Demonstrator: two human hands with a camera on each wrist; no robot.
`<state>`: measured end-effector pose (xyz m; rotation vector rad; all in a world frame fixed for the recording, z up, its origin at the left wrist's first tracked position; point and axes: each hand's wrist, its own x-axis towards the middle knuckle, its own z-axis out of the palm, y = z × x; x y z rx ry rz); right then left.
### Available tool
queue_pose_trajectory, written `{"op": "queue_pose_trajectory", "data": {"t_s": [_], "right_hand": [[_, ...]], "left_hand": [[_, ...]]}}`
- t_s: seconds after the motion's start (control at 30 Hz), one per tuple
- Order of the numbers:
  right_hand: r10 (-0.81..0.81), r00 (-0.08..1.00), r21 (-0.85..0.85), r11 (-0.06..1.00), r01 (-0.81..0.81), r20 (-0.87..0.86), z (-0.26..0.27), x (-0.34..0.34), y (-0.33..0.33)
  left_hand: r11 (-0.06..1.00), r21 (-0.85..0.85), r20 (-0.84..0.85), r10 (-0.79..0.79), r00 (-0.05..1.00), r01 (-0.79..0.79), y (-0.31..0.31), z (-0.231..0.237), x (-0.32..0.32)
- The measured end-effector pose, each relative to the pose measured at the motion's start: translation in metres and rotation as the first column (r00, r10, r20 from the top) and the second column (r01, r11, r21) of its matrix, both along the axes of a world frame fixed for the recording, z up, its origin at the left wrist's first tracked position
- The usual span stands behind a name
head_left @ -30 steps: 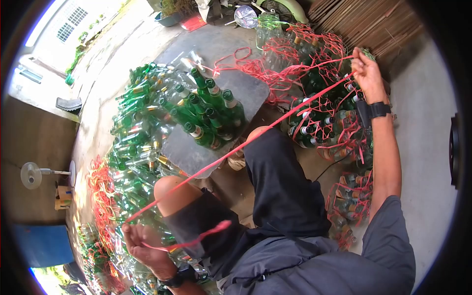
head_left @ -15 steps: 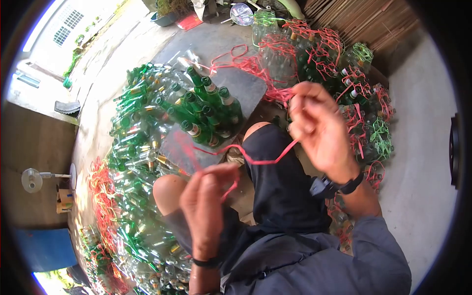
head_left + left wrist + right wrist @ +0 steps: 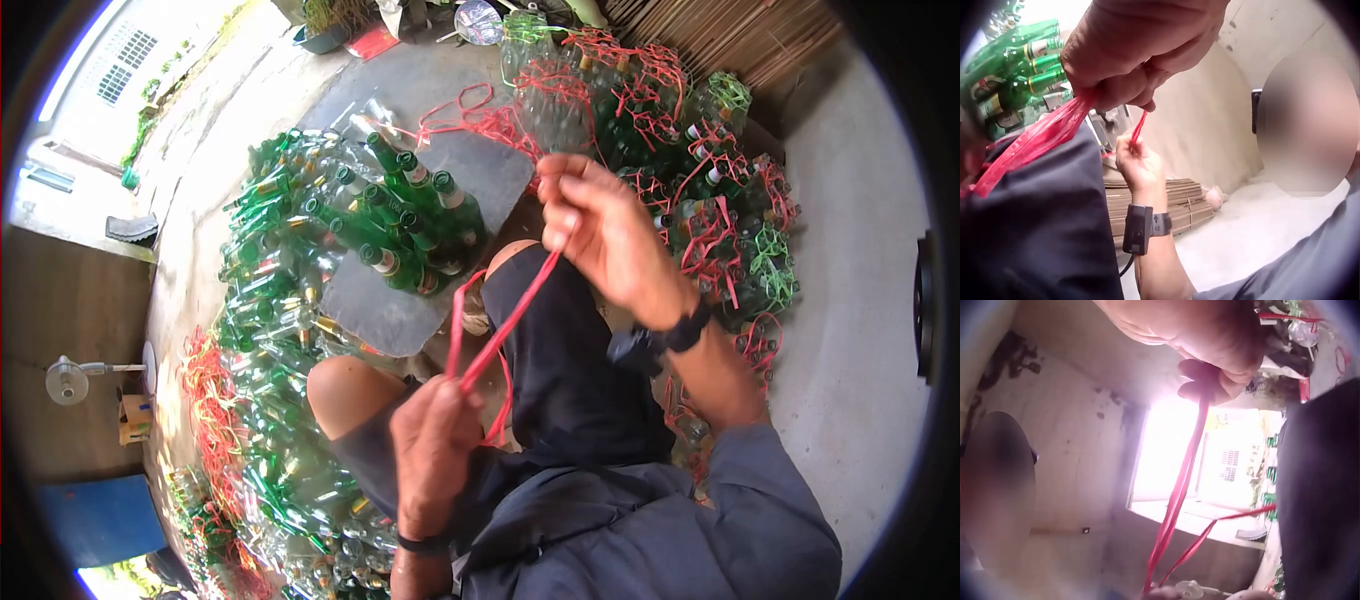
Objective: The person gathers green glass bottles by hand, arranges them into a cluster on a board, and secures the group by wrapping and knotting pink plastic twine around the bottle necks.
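A pink plastic strip (image 3: 512,318) runs between the two hands over the lap. My left hand (image 3: 432,445) pinches it above the thigh, and a loop of it hangs beside that hand. In the left wrist view the strip (image 3: 1035,145) spreads flat and wide below the left fingers. Farther up and to the right, my right hand (image 3: 612,232) pinches the other end; in the right wrist view the strip (image 3: 1179,487) drops from its fingertips. Beyond the knees, several green bottles (image 3: 408,222) stand upright in a tight cluster on a dark slab (image 3: 385,320).
Many loose bottles (image 3: 270,290) lie heaped left of the slab. Bottle bundles (image 3: 650,110) wrapped in pink and green strips stand at the right. Tangled pink strips (image 3: 475,120) lie behind the slab, and another red tangle (image 3: 210,400) lies far left, near a white fan (image 3: 67,380).
The hands have come from wide apart, with the strip stretched straight, to close together over the lap. The strip now runs doubled between them. The bottles on the slab stay put.
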<state>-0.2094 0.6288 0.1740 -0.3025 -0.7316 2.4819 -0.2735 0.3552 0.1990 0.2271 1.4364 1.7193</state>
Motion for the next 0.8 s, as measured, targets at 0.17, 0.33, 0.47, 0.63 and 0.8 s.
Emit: {"op": "queue_pose_trajectory", "data": {"t_s": [0.17, 0.33, 0.47, 0.63, 0.8], "right_hand": [[-0.062, 0.99, 0.018, 0.998, 0.06, 0.127, -0.04, -0.003, 0.102], [-0.073, 0.977, 0.021, 0.997, 0.07, 0.202, -0.073, 0.002, 0.159], [-0.172, 0.946, 0.048, 0.985, 0.165, 0.275, -0.085, 0.003, 0.173], [-0.115, 0.971, 0.028, 0.993, 0.112, 0.208, -0.081, 0.01, 0.169], [-0.087, 0.993, 0.011, 0.996, 0.087, 0.077, -0.056, 0.008, 0.127]], "left_hand": [[0.947, 0.199, 0.123, 0.232, 0.965, -0.253, -0.059, -0.004, -0.024], [0.807, 0.438, 0.26, 0.307, 0.916, -0.395, -0.108, -0.013, -0.045], [0.659, 0.545, 0.313, 0.415, 0.854, -0.519, -0.131, -0.02, -0.057], [0.628, 0.487, 0.348, 0.497, 0.795, -0.607, -0.155, -0.023, -0.075], [0.648, 0.516, 0.253, 0.51, 0.822, -0.56, -0.095, -0.005, -0.063]]}}
